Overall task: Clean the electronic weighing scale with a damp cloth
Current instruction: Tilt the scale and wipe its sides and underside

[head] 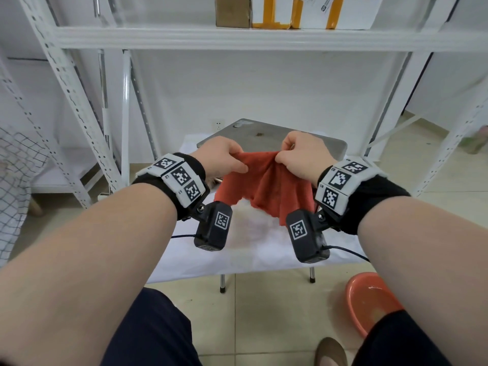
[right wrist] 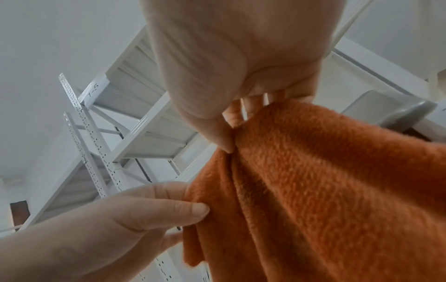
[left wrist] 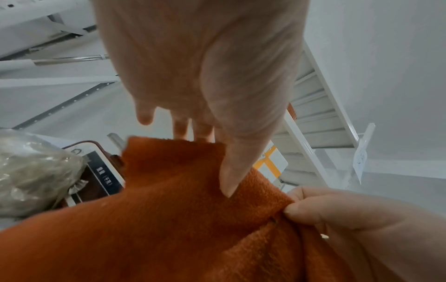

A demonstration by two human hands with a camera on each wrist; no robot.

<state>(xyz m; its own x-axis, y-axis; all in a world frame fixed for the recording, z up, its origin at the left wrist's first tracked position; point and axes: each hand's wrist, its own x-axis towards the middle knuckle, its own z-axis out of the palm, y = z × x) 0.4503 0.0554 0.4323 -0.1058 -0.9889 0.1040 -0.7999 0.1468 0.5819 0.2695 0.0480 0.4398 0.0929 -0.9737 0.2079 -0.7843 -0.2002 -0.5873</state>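
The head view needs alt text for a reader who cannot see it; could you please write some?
Both hands, left hand and right hand, pinch the top edge of an orange terry cloth above a grey metal weighing scale platform. An orange plastic basin sits on the floor.

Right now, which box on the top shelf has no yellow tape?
The plain brown cardboard box, leftmost of those on the shelf. The white boxes to its right carry yellow tape bands.
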